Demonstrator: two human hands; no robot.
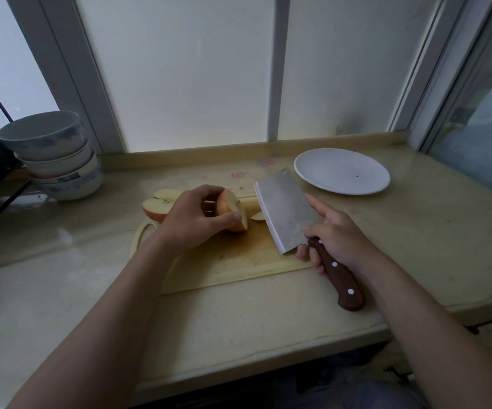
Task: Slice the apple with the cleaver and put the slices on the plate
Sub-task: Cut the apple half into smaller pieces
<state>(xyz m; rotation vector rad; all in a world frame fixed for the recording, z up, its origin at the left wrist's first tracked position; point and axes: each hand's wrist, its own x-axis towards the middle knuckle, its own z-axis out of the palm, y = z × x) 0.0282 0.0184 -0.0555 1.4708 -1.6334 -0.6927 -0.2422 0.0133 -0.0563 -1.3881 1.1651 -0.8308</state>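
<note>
**Apple part-cut, plate waiting for its first slice**

Apple slicing looks to be short of halfway. A red-skinned, pale-fleshed apple chunk (234, 214) sits on the pale wooden cutting board (238, 261). The curled fingers (209, 191) of the left hand (191, 219) hold it, with the thumb pressed along its near edge.

One thin slice (258, 216) lies just past the left fingertips. It sits between the held chunk and the broad steel cleaver (286, 211) with its riveted dark-wood handle. Two larger apple pieces (157, 206) rest behind the left knuckles at the board's far left edge, not yet sliced. The round white plate (342, 171) stands well beyond the right hand (336, 234) on the cream stone desk (415, 246), with no slice on it.

The right fingers (312, 259) are wrapped tight round the handle where it meets the blade, and one finger is laid along the blade's upper part. The blade leans with its edge toward the held chunk. Whether it touches the board cannot be told.

What is probably left is to slice the chunk, then the two pieces, then carry everything to the plate. A stack of blue-patterned white bowls (53, 154) stands far off past the left wrist.
</note>
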